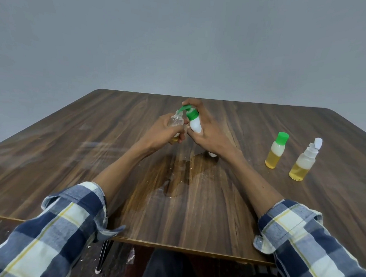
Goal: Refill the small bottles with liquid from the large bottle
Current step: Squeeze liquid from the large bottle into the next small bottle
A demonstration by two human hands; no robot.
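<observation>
Left hand (164, 132): we are gripping a clear small bottle (175, 121).
Right hand (206, 127): we are clasping the white bottle (194, 123) (green cap flipped open).
Table edge (172, 244): lying near us.
Right side: two filled bottles (276, 150) are standing beyond a spill (175, 180).

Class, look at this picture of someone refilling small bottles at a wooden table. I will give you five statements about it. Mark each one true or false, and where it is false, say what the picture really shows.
1. The left hand grips a small clear bottle. True.
2. The right hand holds a white bottle with a green cap, tilted toward the clear one. True.
3. Three bottles stand on the table to the person's right. False: two stand there, a green-capped bottle and a white-capped bottle.
4. Both standing bottles are completely empty. False: each holds yellow liquid in its lower part.
5. A wet patch lies on the table between the forearms. True.
</observation>
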